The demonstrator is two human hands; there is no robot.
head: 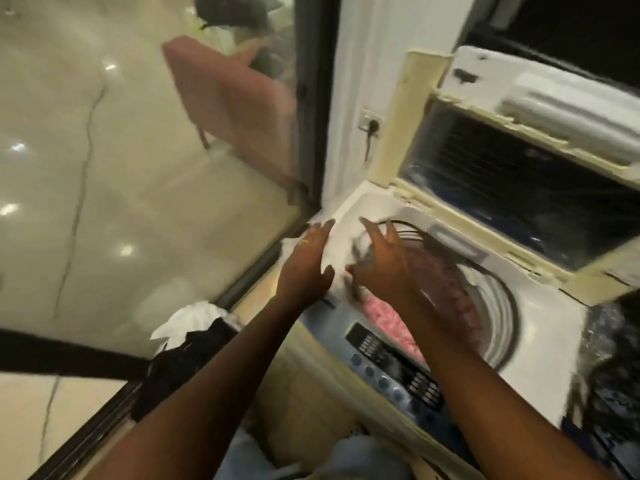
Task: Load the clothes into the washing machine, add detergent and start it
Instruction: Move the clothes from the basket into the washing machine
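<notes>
**Task status.** The white top-loading washing machine (554,341) stands with its cream-framed lid with a dark window (408,109) raised. Loading is under way and, judging by what remains outside, not finished. No detergent container is visible, so detergent is presumably not yet added. The blue-grey control panel with round buttons (391,372) at the front edge is untouched by either hand; starting the cycle is the last step left.

**Hands.** The left hand (304,261) and the right hand (384,268) hover over the left rim of the tub opening. A white garment with dark markings (337,251) sits between the two palms. The left fingers (325,225) are straight and lie along the cloth; the right fingers (365,225) are spread wide and slightly bent. Motion blur prevents confirming whether either hand actually clamps the fabric or merely steadies it. The garment is above the rim, not yet inside the tub.

**Containers and contents.**
- The ribbed grey drum (498,306) holds a bright pink textured fabric (384,317) toward the front and a darker maroon fabric (446,268) behind it. The drum appears partly filled.
- A heap of white and black clothes (194,337) waits on the floor side, just left of the machine. Whether it rests in a basket cannot be determined.

**Remaining steps (estimate).** Drop the white garment in, transfer the heap, dose detergent, close the lid, press start.
</notes>
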